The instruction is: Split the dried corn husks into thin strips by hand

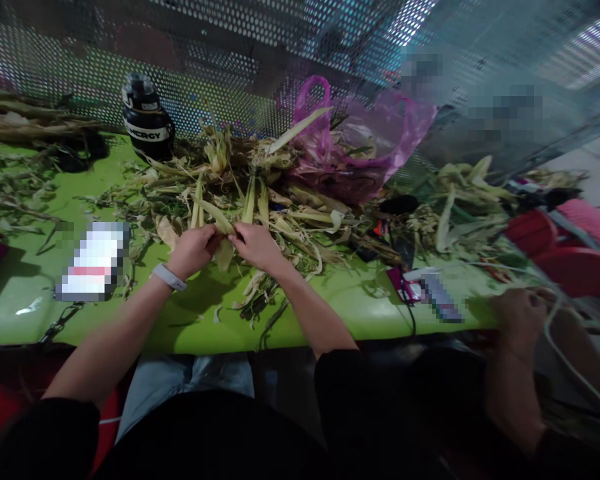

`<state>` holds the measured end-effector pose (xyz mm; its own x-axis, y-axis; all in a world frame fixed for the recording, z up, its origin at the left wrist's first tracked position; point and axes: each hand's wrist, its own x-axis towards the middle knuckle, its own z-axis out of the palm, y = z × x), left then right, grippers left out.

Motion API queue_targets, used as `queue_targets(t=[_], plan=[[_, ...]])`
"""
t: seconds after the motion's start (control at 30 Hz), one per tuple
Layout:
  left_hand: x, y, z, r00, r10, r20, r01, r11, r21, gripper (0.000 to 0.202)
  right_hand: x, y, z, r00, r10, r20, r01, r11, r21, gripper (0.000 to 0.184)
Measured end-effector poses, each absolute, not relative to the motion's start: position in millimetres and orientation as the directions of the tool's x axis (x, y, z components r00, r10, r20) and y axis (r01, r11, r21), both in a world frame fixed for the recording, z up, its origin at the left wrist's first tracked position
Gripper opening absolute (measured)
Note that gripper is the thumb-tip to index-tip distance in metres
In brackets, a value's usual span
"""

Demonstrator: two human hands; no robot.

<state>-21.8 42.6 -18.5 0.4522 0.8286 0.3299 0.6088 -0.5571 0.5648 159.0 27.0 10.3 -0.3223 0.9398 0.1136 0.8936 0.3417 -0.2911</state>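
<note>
Both my hands meet over a green table [195,320], in front of a heap of dried corn husks [260,187]. My left hand [193,248], with a pale band on the wrist, is closed on a yellow-green husk strip [220,223]. My right hand [257,245] pinches the same husk from the other side. Loose husk scraps lie under and around both hands.
A black bottle [147,120] stands at the back left. A pink plastic bag [360,147] of husks sits behind the heap, against a perforated metal screen. Another person's hand [523,313] works at the right table edge, near red stools [570,257]. More husks lie far left.
</note>
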Motion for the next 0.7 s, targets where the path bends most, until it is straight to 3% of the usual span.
queue_targets(t=[0.27, 0.47, 0.57, 0.7], plan=[[-18, 40, -24, 0.441, 0.84, 0.316, 0.76, -0.537, 0.367, 0.023, 142, 17, 6, -0.255, 0.959, 0.127, 0.931, 0.278, -0.236, 0.022], [-16, 40, -24, 0.354, 0.877, 0.325, 0.804, -0.463, 0.374, 0.023, 136, 22, -3, -0.19, 0.963, 0.19, 0.938, 0.235, -0.256, 0.02], [-32, 52, -15, 0.193, 0.914, 0.357, 0.849, -0.338, 0.407, 0.018, 162, 37, -1, -0.08, 0.95, 0.301, 0.93, 0.179, -0.32, 0.018], [-67, 72, 1, -0.232, 0.864, 0.447, 0.788, -0.103, 0.607, 0.018, 237, 64, 11, 0.294, 0.839, 0.457, 0.896, -0.075, -0.438, 0.017]])
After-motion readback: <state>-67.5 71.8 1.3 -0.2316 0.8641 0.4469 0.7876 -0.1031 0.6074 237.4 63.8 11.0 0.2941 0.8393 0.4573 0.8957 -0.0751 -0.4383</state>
